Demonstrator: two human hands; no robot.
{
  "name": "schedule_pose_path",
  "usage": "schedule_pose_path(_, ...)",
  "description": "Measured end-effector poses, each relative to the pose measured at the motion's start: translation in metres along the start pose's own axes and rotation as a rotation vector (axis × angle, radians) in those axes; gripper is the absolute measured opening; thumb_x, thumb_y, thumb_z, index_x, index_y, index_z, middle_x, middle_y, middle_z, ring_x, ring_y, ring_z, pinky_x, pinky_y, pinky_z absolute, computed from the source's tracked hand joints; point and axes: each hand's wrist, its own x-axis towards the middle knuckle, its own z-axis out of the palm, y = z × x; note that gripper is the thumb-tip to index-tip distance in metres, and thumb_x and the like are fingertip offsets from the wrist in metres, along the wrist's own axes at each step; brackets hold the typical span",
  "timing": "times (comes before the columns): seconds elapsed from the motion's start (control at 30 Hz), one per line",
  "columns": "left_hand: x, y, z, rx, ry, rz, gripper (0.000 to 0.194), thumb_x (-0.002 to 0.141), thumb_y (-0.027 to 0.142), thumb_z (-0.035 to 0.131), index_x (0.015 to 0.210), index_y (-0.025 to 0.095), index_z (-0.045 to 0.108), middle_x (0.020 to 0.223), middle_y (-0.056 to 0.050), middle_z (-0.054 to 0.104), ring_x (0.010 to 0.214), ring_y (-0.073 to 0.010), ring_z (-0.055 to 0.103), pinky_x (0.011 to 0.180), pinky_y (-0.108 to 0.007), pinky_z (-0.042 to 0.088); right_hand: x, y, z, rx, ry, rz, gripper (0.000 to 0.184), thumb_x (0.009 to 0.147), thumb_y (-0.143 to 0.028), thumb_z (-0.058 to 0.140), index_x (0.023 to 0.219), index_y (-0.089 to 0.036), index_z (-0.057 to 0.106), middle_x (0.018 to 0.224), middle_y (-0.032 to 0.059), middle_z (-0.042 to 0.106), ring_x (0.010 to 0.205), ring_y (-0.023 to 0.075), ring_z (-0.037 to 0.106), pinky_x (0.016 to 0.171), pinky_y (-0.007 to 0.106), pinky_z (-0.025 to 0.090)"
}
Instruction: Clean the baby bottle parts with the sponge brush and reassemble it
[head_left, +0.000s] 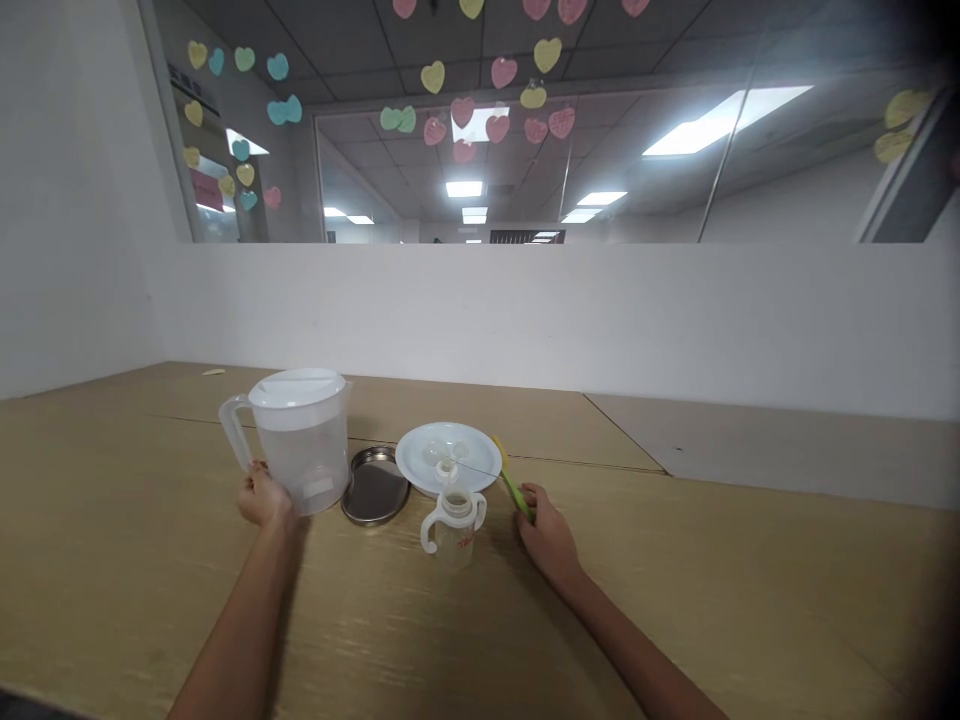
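Nearest stood an open bottle (455, 532) with 2 white handles, its red writing (466, 541) too small to read. My right hand (550, 535) gripped a green-and-yellow stick (516, 490) by a white plate (405, 456); my left hand (264, 497) touched the translucent, lidded pitcher (307, 445) left of a metal tray (375, 492), whether grasping I couldn't tell. Beyond, heart-shaped notes (503, 71) dotted the window (420, 170).

red print (466, 541) on bottle (448, 552) too small to read; forearms (238, 630) cut by bottom edge; top heart notes (536, 7) cropped.

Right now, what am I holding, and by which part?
Right hand: green-handled utensil, by its handle. Left hand: low against the pitcher; grip unclear.
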Motion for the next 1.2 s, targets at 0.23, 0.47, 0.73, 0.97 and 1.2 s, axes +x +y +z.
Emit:
schedule_pose_path(0.23,-0.019,0.054,-0.012,0.009,0.396,-0.029,0.046,0.073,0.033,0.053,0.113,0.019,0.037,0.127,-0.013,0.040,0.116,-0.0268,0.041,0.099,-0.044,0.030,0.005,0.007,0.004,0.061,0.071,0.073,0.050,0.075,-0.025,0.038,0.123,-0.013,0.037,0.097,0.0062,0.060,0.085,0.0176,0.057,0.072,0.026,0.038)
schedule_pose_path(0.47,-0.112,0.099,0.020,-0.039,-0.651,0.792,0.027,0.086,0.033,0.039,0.102,0.017,0.054,0.087,-0.003,0.061,0.082,-0.0144,0.058,0.077,-0.027,0.046,0.008,0.007,0.000,0.301,0.179,0.176,0.051,0.072,-0.031,0.036,0.118,-0.011,0.045,0.077,0.0031,0.059,0.073,0.0179,0.057,0.066,0.026,0.039)
schedule_pose_path(0.73,-0.169,0.065,0.105,0.810,-1.226,1.147,0.028,0.083,0.023,0.042,0.092,0.016,0.068,0.100,-0.012,0.065,0.101,-0.0229,0.054,0.090,-0.035,0.038,0.008,0.013,0.006,0.359,0.226,0.122,0.048,0.070,-0.033,0.037,0.112,-0.012,0.049,0.071,0.0027,0.059,0.066,0.0181,0.057,0.059,0.026,0.039)
schedule_pose_path(0.97,-0.178,0.049,0.124,0.923,-1.273,1.170,0.021,0.075,0.021,0.052,0.070,0.014,0.071,0.079,-0.014,0.069,0.092,-0.0252,0.059,0.095,-0.044,0.032,0.007,0.015,0.011,0.362,0.293,0.078,0.043,0.071,-0.031,0.036,0.107,-0.013,0.051,0.065,0.0014,0.058,0.061,0.0175,0.057,0.056,0.025,0.038)
schedule_pose_path(1.2,-0.168,0.063,0.106,0.745,-1.208,1.160,0.022,0.079,0.017,0.050,0.085,0.020,0.070,0.093,-0.009,0.069,0.100,-0.0228,0.057,0.100,-0.043,0.026,0.005,0.013,0.011,0.419,0.303,0.068,0.042,0.075,-0.029,0.031,0.107,-0.014,0.052,0.071,0.0035,0.063,0.065,0.0171,0.058,0.058,0.025,0.040)
